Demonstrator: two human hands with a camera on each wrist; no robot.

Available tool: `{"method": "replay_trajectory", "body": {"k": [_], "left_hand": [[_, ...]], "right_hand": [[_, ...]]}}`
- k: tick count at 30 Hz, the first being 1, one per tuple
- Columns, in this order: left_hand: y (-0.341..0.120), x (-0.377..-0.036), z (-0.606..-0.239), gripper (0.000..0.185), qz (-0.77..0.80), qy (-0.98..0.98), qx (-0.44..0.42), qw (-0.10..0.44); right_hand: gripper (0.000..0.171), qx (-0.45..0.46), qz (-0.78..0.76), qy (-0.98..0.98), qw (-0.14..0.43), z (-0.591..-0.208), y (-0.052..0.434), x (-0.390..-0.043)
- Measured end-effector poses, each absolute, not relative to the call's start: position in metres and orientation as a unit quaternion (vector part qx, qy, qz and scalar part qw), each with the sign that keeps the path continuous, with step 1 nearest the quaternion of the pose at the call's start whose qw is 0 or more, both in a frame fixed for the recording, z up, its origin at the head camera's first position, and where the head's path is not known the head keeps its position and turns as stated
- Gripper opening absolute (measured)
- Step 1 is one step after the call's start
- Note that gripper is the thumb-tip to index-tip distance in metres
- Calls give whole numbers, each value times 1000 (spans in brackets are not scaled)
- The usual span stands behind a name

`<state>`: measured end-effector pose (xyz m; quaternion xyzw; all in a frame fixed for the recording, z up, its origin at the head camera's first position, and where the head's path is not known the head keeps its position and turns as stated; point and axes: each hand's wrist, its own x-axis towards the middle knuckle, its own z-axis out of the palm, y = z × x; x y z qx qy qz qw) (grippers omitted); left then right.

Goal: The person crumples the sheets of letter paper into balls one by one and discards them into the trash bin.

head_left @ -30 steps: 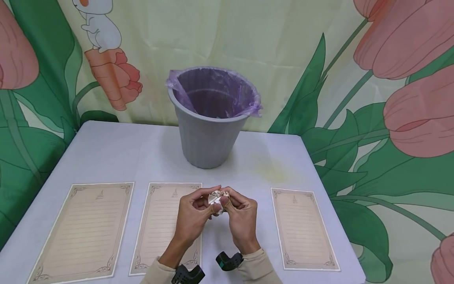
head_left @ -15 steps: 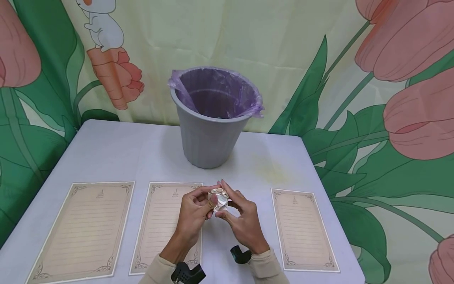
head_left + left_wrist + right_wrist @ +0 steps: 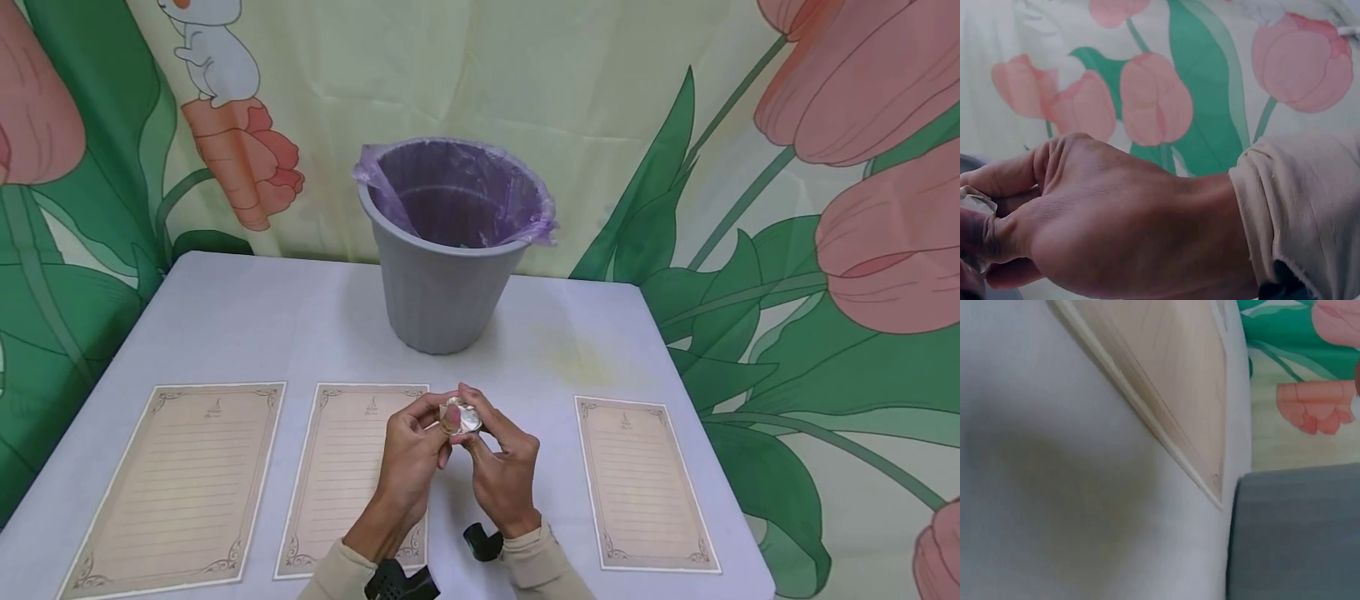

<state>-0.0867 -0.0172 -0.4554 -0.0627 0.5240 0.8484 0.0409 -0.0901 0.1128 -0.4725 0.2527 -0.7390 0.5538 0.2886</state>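
A small crumpled paper ball (image 3: 469, 418), whitish with brownish edges, is held between both hands above the table, in front of the bin. My left hand (image 3: 412, 454) pinches it, thumb across its near face and fingers behind. From the other side, my right hand (image 3: 506, 467) grips the ball with its index finger over the top and thumb below. At the left edge of the left wrist view, a bit of the crumpled paper (image 3: 977, 201) shows among the left fingers. The right wrist view shows neither the right hand nor the ball.
Behind the hands stands a grey bin (image 3: 446, 300) with a purple liner (image 3: 382, 187) over its rim. Lined, ornate sheets lie flat: a left sheet (image 3: 176, 492), a middle sheet (image 3: 337, 483) partly under the left arm, and a right sheet (image 3: 645, 483). A printed curtain (image 3: 600, 100) hangs behind the table.
The right hand has shifted its grip: it spread outward half a second ago, and now its thumb and fingers are closer round the ball. The left hand has barely moved.
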Motion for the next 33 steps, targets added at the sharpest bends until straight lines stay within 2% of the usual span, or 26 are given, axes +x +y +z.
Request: {"method": "replay_trajectory", "body": {"k": [4,8,11,15,18,20,26,33], "left_hand": [[-12,-85,-457,23,852,518,-68,20],[-11,-83,-459,25,843,535,-49,4],[-18,-83,-459,31,815,580,2,10],[-31,-86,-461,36,779,622,73,22],[-37,-92,-464,33,773,627,93,26],[-37,-95,-465,37,765,634,111,23],[-36,-100,-468,51,732,661,165,3],[-28,-97,-470,31,761,622,179,-34]], "right_hand": [[52,241,575,-716,313,-478,108,-88],[52,224,597,-715,287,-478,112,-88],[50,196,639,-714,207,-472,119,-91],[49,166,709,-683,62,-459,134,-96],[49,158,721,-675,2,-454,141,-96],[49,149,714,-685,1,-453,142,-94],[45,119,679,-722,53,-453,137,-90],[41,127,656,-739,90,-449,131,-87]]}}
